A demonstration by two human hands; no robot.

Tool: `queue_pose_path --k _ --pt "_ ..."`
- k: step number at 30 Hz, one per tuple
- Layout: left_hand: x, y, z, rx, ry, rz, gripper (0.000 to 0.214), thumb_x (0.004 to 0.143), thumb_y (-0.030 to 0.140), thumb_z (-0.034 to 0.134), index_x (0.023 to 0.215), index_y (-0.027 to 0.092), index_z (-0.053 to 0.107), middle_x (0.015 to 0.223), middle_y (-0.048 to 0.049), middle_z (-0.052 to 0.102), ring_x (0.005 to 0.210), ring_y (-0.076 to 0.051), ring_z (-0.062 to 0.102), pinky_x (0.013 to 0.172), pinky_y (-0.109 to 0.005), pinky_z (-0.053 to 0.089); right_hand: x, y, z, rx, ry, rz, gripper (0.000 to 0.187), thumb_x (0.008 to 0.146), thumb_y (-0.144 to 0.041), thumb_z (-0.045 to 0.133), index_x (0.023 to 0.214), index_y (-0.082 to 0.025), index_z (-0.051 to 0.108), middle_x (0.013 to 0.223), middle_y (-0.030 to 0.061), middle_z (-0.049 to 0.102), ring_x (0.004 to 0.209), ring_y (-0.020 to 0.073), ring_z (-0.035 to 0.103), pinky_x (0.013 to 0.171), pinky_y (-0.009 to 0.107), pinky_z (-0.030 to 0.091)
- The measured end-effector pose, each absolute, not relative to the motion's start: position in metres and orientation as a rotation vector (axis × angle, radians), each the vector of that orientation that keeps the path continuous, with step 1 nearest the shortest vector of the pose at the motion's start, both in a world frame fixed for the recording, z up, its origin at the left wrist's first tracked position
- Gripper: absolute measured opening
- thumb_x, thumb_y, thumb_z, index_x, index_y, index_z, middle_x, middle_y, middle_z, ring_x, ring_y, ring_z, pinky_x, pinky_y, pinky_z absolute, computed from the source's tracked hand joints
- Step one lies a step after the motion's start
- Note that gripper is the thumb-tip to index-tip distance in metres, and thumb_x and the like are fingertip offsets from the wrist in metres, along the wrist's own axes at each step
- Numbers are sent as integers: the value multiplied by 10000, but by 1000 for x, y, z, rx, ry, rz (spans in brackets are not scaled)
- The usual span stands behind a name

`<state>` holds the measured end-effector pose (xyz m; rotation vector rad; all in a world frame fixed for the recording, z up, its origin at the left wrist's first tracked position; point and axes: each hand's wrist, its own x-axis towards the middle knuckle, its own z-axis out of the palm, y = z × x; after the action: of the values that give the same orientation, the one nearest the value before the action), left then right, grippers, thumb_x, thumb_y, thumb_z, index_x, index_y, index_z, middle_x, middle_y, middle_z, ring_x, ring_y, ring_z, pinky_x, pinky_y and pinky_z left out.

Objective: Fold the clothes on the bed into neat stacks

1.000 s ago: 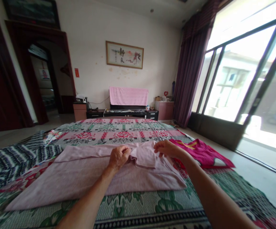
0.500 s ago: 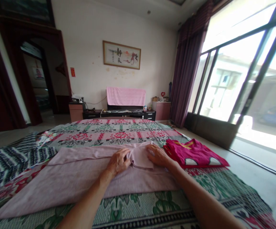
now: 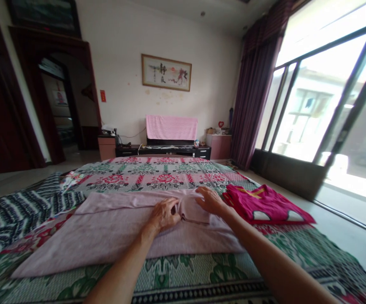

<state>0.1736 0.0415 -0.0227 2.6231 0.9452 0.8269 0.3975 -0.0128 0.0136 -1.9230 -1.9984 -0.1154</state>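
Note:
A pale pink garment (image 3: 107,232) lies spread flat on a patterned bed cover (image 3: 170,274). Its short sleeve (image 3: 195,210) is folded in over the body near the middle. My left hand (image 3: 165,215) rests on the cloth just left of that sleeve, its fingers lying flat on the fabric. My right hand (image 3: 210,199) presses flat on the sleeve's far right side, fingers stretched out. Neither hand grips the cloth.
A folded magenta garment (image 3: 265,204) lies to the right on the bed. A black-and-white striped cloth (image 3: 18,211) is heaped at the left. Beyond the bed stand a low dark cabinet (image 3: 164,150) with a pink towel, a doorway on the left, and large windows on the right.
Both hands let go of the pinched sleeve edge and came down flat on the cloth. The right hand dropped from a raised pinch onto the folded sleeve.

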Motion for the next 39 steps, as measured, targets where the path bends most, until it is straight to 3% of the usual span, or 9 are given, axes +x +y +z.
queue_pose_path --k 4,7,14,18,24,31,39 --pt "175 39 -22 2617 947 823 517 675 207 600 1191 183 616 1277 -84 610 1198 -225 536 1062 -347 392 395 -1 -4 -2072 -1903 -57 466 894 -422 410 1251 -151 537 1393 157 470 1299 299 394 1042 508 288" --pt "173 39 -20 2553 964 899 504 700 213 587 1202 172 607 1274 -81 609 1180 -204 549 1047 -303 405 398 0 -16 -2061 -1844 -37 505 903 -450 379 1302 -162 492 1451 145 408 1348 282 335 1062 525 263" --pt "135 60 -7 2403 1579 968 354 771 135 502 1078 199 665 1132 -60 665 1043 -168 601 946 -265 440 400 -4 -9 -1862 -1771 -178 380 840 -265 481 1193 -165 580 1303 136 569 1176 254 537 1011 398 376" --pt "123 66 -10 2517 1542 886 297 763 159 551 1021 208 688 1089 -57 668 998 -175 593 919 -278 434 376 -3 3 -1604 -1876 -124 287 834 -232 493 1086 -208 628 1157 87 663 1070 215 605 971 348 420" --pt "127 67 -15 2603 1468 774 254 801 131 490 870 200 724 981 -69 687 976 -189 585 925 -320 411 320 -3 13 -1385 -1951 129 225 851 -259 498 1009 -201 648 1027 80 699 932 188 637 859 311 469" --pt "129 58 -6 2582 1657 839 242 769 131 486 848 193 706 938 -83 686 927 -213 599 851 -321 435 304 -10 14 -1361 -2162 57 155 770 -209 551 885 -172 648 847 55 667 775 171 588 726 276 444" --pt "136 45 0 2577 1824 706 286 809 133 426 840 139 710 931 -150 692 904 -269 632 771 -354 462 305 -15 5 -1255 -2166 144 203 819 -192 480 914 -178 659 928 66 681 842 181 609 795 283 449"
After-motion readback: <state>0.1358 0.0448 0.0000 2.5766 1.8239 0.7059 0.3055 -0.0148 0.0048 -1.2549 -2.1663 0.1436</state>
